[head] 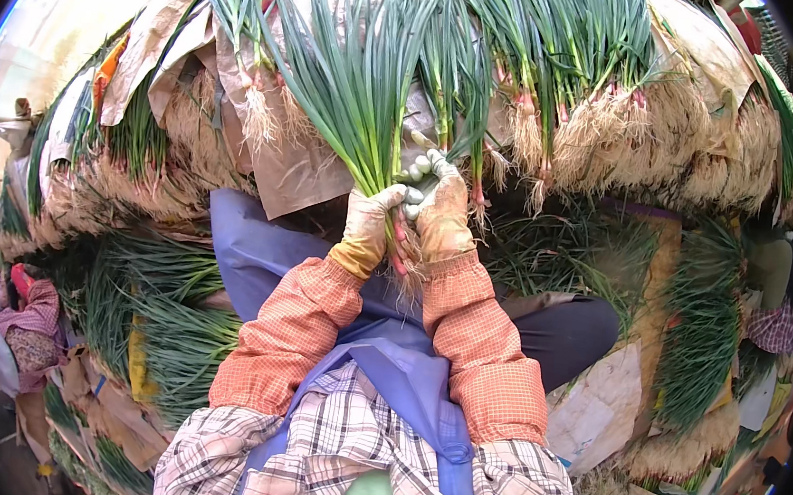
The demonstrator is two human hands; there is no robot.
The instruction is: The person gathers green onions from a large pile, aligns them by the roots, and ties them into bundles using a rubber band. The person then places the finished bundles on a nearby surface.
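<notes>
My left hand (367,229), in a soiled pale glove, grips a bunch of spring onions (362,122) just above the reddish bulbs. Long green leaves fan up and away from me, and the bulbs with stringy roots (404,259) hang below between my wrists. My right hand (441,205), gloved the same way, is at the right side of the stems with its fingers bent towards my left thumb. Whether it pinches a leaf or stem is hidden. A blue apron (259,256) covers my lap beneath both hands.
Ahead stands a long heap of rooted spring onions (592,145), partly covered by brown paper (303,174). Loose leaves (554,248) lie right of my lap. More bunches (181,327) lie at left, others (699,334) at right. A person (26,333) is at far left, another (782,299) far right.
</notes>
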